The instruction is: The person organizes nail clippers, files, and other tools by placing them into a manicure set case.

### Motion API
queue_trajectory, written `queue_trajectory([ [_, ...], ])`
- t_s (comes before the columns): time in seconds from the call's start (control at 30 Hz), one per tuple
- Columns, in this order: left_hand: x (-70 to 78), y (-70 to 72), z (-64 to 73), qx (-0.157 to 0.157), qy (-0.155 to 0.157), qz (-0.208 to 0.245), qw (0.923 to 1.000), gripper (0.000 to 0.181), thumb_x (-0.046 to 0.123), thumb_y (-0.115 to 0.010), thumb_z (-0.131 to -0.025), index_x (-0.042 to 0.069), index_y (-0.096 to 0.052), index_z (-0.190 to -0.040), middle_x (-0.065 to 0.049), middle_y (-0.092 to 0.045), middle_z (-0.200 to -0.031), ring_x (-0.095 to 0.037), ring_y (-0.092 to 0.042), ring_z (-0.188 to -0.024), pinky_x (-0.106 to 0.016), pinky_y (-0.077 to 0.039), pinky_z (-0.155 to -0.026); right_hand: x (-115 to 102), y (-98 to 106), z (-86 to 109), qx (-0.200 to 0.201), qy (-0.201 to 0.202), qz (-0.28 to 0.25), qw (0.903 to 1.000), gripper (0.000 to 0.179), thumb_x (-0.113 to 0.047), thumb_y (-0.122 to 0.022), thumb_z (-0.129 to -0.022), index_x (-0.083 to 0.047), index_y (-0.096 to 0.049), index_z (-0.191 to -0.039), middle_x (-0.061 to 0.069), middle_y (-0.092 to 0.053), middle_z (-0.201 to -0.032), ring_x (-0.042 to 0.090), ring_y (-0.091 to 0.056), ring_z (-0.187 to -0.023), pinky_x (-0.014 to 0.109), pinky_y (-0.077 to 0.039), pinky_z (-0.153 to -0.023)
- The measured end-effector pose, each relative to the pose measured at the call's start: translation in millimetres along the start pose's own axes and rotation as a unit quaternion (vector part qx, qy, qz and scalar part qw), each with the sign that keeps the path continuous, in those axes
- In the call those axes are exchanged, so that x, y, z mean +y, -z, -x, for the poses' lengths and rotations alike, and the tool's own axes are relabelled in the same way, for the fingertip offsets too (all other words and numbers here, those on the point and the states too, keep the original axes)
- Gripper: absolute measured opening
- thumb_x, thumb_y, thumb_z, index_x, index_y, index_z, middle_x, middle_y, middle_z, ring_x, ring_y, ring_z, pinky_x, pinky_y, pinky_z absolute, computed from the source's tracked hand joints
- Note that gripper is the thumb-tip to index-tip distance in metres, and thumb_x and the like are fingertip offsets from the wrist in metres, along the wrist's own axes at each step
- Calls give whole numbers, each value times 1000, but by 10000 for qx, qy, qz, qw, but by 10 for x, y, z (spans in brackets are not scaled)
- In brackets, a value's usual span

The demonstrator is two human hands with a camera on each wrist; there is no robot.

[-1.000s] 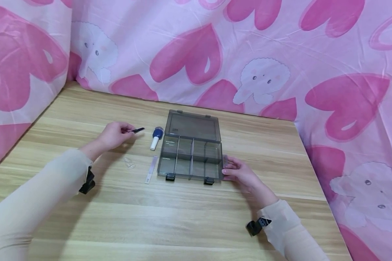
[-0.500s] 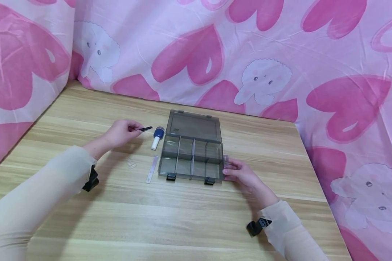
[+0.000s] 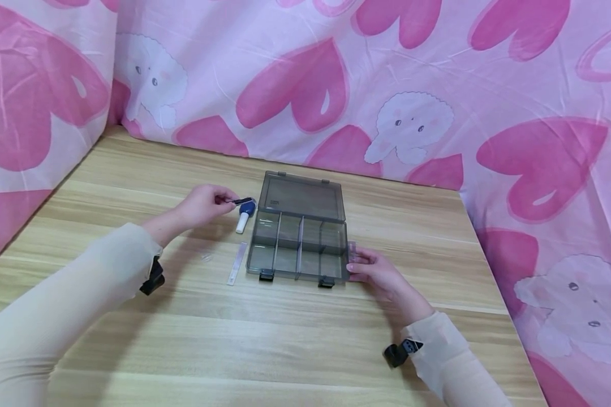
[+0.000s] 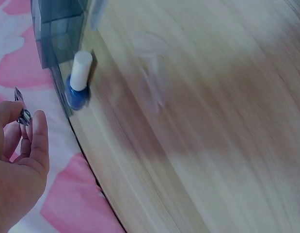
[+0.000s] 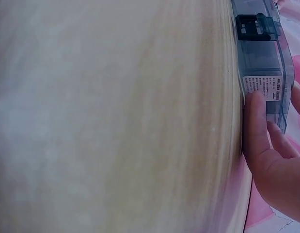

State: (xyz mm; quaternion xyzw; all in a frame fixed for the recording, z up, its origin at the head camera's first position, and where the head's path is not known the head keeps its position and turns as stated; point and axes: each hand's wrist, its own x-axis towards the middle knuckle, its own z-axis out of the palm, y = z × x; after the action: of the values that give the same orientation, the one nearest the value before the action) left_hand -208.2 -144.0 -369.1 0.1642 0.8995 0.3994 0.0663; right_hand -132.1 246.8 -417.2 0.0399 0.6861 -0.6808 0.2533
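Note:
My left hand [image 3: 209, 204] pinches a small nail clipper [image 3: 242, 201] with a black body and shiny metal parts, between thumb and fingertips. In the head view the clipper overlaps the top of a blue nail polish bottle [image 3: 246, 209] with a white cap, which lies on the table. To the right, a smoky clear plastic compartment box [image 3: 297, 277] has its lid folded back. Its dividers [image 3: 300, 243] part it into several sections. My right hand [image 3: 382, 277] grips the box at its right front end; the thumb [image 5: 257, 111] presses by a white printed label [image 5: 266, 86].
Left of the box lies a narrow pale purple strip [image 3: 236, 264]. Small clear pieces [image 3: 206, 257] lie farther left on the wooden table [image 3: 265, 345]. Pink heart-print cloth [image 3: 295, 85] hangs along the back and both sides. Two black latches [image 3: 266, 276] jut from the box's front.
My left hand has moved right with the nail clipper, from left of the polish bottle to its top end. The right hand keeps its grip on the box.

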Motion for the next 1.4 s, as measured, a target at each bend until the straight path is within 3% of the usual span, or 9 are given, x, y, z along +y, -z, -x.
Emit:
queue_trajectory([
  [0.43,241,-223,-113,-248,-224,471,9983,19,2,-59,-86,-7,-66,-102,-17,-66,-88,-8,-53,-74,-15,-44,-67,-9,27,1,87,-42,101,9999,63,8,-53,-85,11,-25,-141,-6,-63,-96,7,-63,-83,25,-55,-76],
  [0.67,315,-333,-149,-337,-112,441,9984,20,5,-59,-87,-3,-67,-104,-10,-64,-85,-12,-51,-74,-21,-44,-68,-18,21,-5,127,-10,-33,9999,65,9,-55,-83,11,-26,-140,-6,-64,-95,8,-63,-83,25,-55,-74],
  [0.8,359,-393,-169,-432,-38,591,9973,21,5,-60,-87,-4,-66,-105,-9,-62,-81,-10,-49,-68,-20,-42,-61,-13,21,-2,113,16,-78,9999,63,9,-54,-84,12,-26,-140,-5,-64,-95,8,-64,-83,25,-55,-75],
  [1.07,429,-522,-228,-546,16,724,9959,23,4,-59,-86,-6,-66,-106,-12,-64,-78,-7,-49,-64,-20,-43,-60,-17,19,0,53,10,-7,10000,62,9,-54,-84,12,-26,-140,-4,-63,-98,8,-63,-86,26,-55,-78],
  [1.17,465,-569,-241,-564,137,705,9958,24,5,-59,-87,-7,-66,-106,-16,-67,-83,-10,-54,-65,-21,-45,-61,-14,18,4,35,9,23,10000,63,8,-55,-84,11,-26,-140,-4,-63,-99,8,-63,-87,26,-55,-79],
  [1.3,508,-617,-234,-642,581,835,9927,26,8,-58,-89,-6,-65,-109,-21,-68,-101,-21,-67,-78,-27,-54,-72,-11,10,6,35,3,20,10000,62,8,-55,-84,12,-27,-140,-4,-63,-99,8,-63,-87,27,-55,-79],
  [1.4,529,-642,-230,-629,862,931,9899,26,8,-58,-89,-6,-63,-111,-22,-66,-108,-29,-68,-86,-32,-56,-78,-14,2,5,57,-8,-3,10000,63,8,-55,-84,11,-27,-140,-4,-63,-98,9,-63,-87,27,-55,-79],
])
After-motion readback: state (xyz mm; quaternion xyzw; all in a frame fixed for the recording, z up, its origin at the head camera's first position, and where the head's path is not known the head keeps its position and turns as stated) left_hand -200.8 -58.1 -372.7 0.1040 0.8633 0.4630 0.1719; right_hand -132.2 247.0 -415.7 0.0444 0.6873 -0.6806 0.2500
